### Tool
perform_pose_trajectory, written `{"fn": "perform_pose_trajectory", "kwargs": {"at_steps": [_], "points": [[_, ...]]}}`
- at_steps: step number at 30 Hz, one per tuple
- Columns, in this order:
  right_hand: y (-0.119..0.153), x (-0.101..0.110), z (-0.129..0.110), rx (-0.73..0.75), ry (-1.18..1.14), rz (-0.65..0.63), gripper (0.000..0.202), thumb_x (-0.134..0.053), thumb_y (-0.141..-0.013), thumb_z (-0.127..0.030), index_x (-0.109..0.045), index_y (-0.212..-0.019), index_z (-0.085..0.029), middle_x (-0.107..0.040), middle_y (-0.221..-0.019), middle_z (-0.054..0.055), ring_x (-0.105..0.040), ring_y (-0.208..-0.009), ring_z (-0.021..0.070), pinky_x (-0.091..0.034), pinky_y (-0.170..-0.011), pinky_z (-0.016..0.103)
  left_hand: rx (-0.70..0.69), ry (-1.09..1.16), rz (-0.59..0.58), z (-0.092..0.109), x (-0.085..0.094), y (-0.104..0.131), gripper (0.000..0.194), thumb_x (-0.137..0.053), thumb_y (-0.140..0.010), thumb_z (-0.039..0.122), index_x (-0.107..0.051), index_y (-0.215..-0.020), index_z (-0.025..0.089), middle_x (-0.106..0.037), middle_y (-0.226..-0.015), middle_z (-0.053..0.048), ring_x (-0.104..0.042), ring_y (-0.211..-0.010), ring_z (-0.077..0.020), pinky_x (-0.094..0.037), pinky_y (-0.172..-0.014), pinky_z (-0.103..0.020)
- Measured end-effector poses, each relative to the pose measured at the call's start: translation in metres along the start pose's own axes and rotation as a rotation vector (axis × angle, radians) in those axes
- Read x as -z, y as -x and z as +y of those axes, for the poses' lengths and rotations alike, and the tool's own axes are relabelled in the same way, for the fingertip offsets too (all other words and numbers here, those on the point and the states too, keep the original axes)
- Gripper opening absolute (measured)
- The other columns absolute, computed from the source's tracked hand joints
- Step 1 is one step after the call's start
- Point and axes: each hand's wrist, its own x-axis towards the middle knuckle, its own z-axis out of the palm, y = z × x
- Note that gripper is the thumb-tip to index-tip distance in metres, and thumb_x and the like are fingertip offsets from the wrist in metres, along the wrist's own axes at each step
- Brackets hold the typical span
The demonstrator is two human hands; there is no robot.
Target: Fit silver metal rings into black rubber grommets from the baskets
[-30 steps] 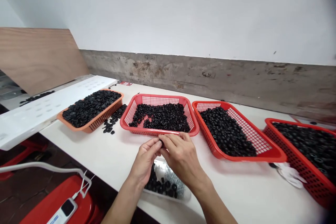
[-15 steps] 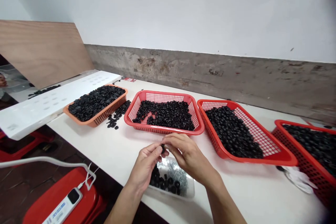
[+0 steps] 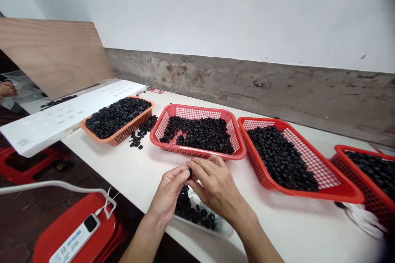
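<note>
Between the fingertips of both hands is a small black part (image 3: 190,172), mostly covered by the fingers. My left hand (image 3: 169,193) pinches it from the left, thumb on top. My right hand (image 3: 214,183) closes round it from the right with bent fingers. Below them stands a clear plastic tray (image 3: 226,230) holding black parts and small silvery pieces; the right hand hides some of it. Just beyond the hands is a red basket (image 3: 197,153) of small black rings.
An orange basket (image 3: 115,139) of flat black parts stands left, loose pieces (image 3: 135,139) beside it. Two red baskets (image 3: 308,193) (image 3: 348,164) stand right, near a white cloth (image 3: 364,218). A power strip (image 3: 75,240) lies on a red stool (image 3: 55,213). Another person's hand (image 3: 8,89) shows far left.
The view has shifted slightly, so the baskets on the right appear farther right. My right hand has turned and its fingers now cover more of the small black part.
</note>
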Motion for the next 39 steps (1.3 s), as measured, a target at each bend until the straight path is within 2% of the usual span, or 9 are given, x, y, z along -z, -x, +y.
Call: {"fn": "perform_pose_trajectory", "kwargs": {"at_steps": [4, 9, 15, 21, 25, 30, 35, 37, 39], "points": [[0.0, -0.004, 0.001, 0.04, 0.061, 0.011, 0.017, -0.054, -0.097, -0.023, -0.057, -0.11, -0.014, -0.072, -0.101, 0.012, -0.067, -0.09, 0.0233, -0.04, -0.085, 0.041, 0.021, 0.011, -0.001, -0.004, 0.003, 0.0, 0.016, -0.071, -0.085, 0.027, -0.078, -0.094, 0.016, -0.072, -0.087, -0.007, -0.063, -0.088, -0.0195, -0.045, -0.081, -0.027], [0.001, -0.003, 0.006, 0.069, 0.065, 0.036, 0.012, -0.056, -0.093, -0.021, -0.059, -0.103, -0.016, -0.072, -0.09, 0.008, -0.065, -0.082, 0.0206, -0.04, -0.087, 0.041, 0.059, 0.007, -0.065, -0.005, 0.004, 0.002, 0.018, -0.068, -0.088, 0.03, -0.076, -0.097, 0.016, -0.071, -0.089, -0.006, -0.061, -0.085, -0.0174, -0.044, -0.085, -0.028], [0.003, 0.001, 0.009, 0.12, 0.063, -0.016, 0.011, -0.056, -0.089, -0.02, -0.06, -0.098, -0.016, -0.069, -0.083, 0.005, -0.06, -0.072, 0.0189, -0.04, -0.091, 0.044, 0.057, -0.128, -0.128, -0.004, 0.009, 0.007, 0.019, -0.068, -0.088, 0.03, -0.078, -0.096, 0.016, -0.071, -0.087, -0.005, -0.057, -0.085, -0.0168, -0.041, -0.084, -0.026], [0.004, -0.001, 0.013, 0.181, -0.004, -0.033, 0.012, -0.053, -0.087, -0.015, -0.06, -0.097, -0.014, -0.069, -0.082, 0.007, -0.063, -0.076, 0.0203, -0.043, -0.084, 0.041, 0.042, -0.23, -0.13, -0.001, 0.01, 0.009, 0.019, -0.068, -0.088, 0.03, -0.079, -0.095, 0.016, -0.071, -0.08, -0.004, -0.056, -0.082, -0.0168, -0.04, -0.082, -0.027], [0.004, -0.003, 0.015, 0.205, -0.038, -0.024, 0.008, -0.053, -0.087, -0.013, -0.059, -0.092, -0.014, -0.07, -0.084, 0.008, -0.064, -0.078, 0.0205, -0.044, -0.082, 0.04, 0.062, -0.221, -0.121, -0.001, 0.009, 0.01, 0.019, -0.068, -0.087, 0.03, -0.079, -0.095, 0.017, -0.071, -0.081, -0.003, -0.056, -0.083, -0.0171, -0.04, -0.084, -0.027], [0.003, -0.008, 0.016, 0.245, -0.057, -0.037, 0.013, -0.049, -0.089, -0.011, -0.059, -0.097, -0.013, -0.07, -0.082, 0.008, -0.064, -0.074, 0.0192, -0.048, -0.08, 0.039, 0.067, -0.213, -0.115, -0.002, 0.011, 0.01, 0.019, -0.068, -0.087, 0.03, -0.079, -0.093, 0.016, -0.071, -0.081, -0.004, -0.057, -0.081, -0.0174, -0.04, -0.082, -0.027], [0.002, -0.013, 0.017, 0.294, -0.05, 0.041, 0.01, -0.049, -0.091, -0.01, -0.057, -0.095, -0.012, -0.068, -0.076, 0.007, -0.063, -0.066, 0.0184, -0.054, -0.076, 0.037, 0.065, -0.225, -0.111, 0.003, 0.01, 0.008, 0.021, -0.066, -0.089, 0.031, -0.078, -0.095, 0.016, -0.07, -0.082, -0.003, -0.058, -0.082, -0.0181, -0.041, -0.085, -0.029], [0.003, -0.013, 0.018, 0.304, -0.047, 0.078, 0.009, -0.049, -0.093, -0.011, -0.057, -0.097, -0.011, -0.069, -0.076, 0.008, -0.065, -0.068, 0.019, -0.056, -0.079, 0.038, 0.056, -0.246, -0.135, 0.006, 0.008, 0.007, 0.02, -0.066, -0.088, 0.031, -0.077, -0.095, 0.016, -0.07, -0.081, -0.003, -0.058, -0.083, -0.0182, -0.041, -0.088, -0.029], [0.004, -0.012, 0.02, 0.301, -0.061, 0.094, 0.008, -0.049, -0.094, -0.013, -0.056, -0.098, -0.012, -0.07, -0.079, 0.009, -0.067, -0.071, 0.0189, -0.056, -0.085, 0.039, 0.042, -0.262, -0.143, 0.006, 0.008, 0.006, 0.021, -0.065, -0.089, 0.034, -0.076, -0.087, 0.016, -0.068, -0.078, -0.002, -0.057, -0.08, -0.0171, -0.042, -0.085, -0.028]]}}
